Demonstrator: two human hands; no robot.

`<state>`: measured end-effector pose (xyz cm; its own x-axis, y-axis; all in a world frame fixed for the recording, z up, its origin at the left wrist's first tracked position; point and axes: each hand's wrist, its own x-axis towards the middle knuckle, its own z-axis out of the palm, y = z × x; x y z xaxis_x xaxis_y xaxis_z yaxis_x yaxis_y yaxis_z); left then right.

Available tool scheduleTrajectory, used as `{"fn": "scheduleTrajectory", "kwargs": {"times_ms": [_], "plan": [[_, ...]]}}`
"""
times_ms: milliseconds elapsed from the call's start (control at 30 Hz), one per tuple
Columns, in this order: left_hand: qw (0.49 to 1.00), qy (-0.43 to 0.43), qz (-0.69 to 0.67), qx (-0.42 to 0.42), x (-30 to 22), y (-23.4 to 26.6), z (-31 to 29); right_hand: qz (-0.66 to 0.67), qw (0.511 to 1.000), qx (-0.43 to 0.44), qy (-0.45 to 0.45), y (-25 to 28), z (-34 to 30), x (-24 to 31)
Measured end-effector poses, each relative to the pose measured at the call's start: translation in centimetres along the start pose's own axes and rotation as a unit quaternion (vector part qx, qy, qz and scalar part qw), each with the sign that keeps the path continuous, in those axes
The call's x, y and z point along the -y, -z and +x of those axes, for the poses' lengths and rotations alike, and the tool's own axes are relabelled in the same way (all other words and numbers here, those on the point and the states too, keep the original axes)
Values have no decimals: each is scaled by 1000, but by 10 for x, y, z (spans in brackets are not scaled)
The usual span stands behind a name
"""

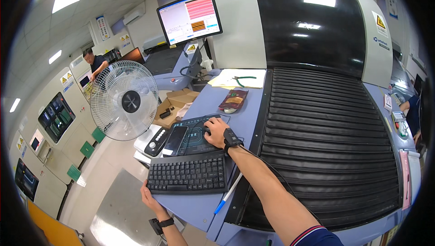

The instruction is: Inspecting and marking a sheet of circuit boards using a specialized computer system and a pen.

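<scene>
Mouse (207,130) sits on a dark patterned mat (195,140), the right hand (216,132) curled around it; the left hand (152,203), well apart, touches the near left corner of a black keyboard (188,173), though I cannot tell whether it grips; a phone (175,141) lies just beyond the keyboard, on its left; a blue-ended pen (228,193) lies near right; green-handled pliers (247,77) rest on paper (252,84) farther off; a lit monitor (190,19) stands far left.

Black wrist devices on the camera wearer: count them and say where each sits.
2. The right-wrist device sits behind the right hand, which is over the dark mat; the left-wrist device sits behind the left hand, which touches the keyboard. None seems hidden.
</scene>
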<state>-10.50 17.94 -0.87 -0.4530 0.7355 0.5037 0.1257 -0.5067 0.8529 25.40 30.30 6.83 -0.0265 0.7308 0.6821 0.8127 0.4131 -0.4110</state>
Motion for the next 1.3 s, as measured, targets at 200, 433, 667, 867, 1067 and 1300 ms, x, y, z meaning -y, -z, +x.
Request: {"fn": "scheduleTrajectory", "kwargs": {"times_ms": [200,433,667,867,1067,1300], "plan": [[1000,-5,-2,0,4,2,2,-2,1000,5,-3,0,0,0],[1000,-12,12,-4,4,2,1,2,1000,2,0,-1,0,-1],[1000,-14,17,4,2,2,1,3,1000,5,-7,-1,0,-1],[1000,-17,19,3,-4,0,-1,2,1000,14,-11,0,1,0],[999,-24,24,4,-4,0,-1,-5,1000,20,-8,1,1,0],[998,25,35,42,-22,6,13,6,1000,1,1,-2,1,-2]]}}
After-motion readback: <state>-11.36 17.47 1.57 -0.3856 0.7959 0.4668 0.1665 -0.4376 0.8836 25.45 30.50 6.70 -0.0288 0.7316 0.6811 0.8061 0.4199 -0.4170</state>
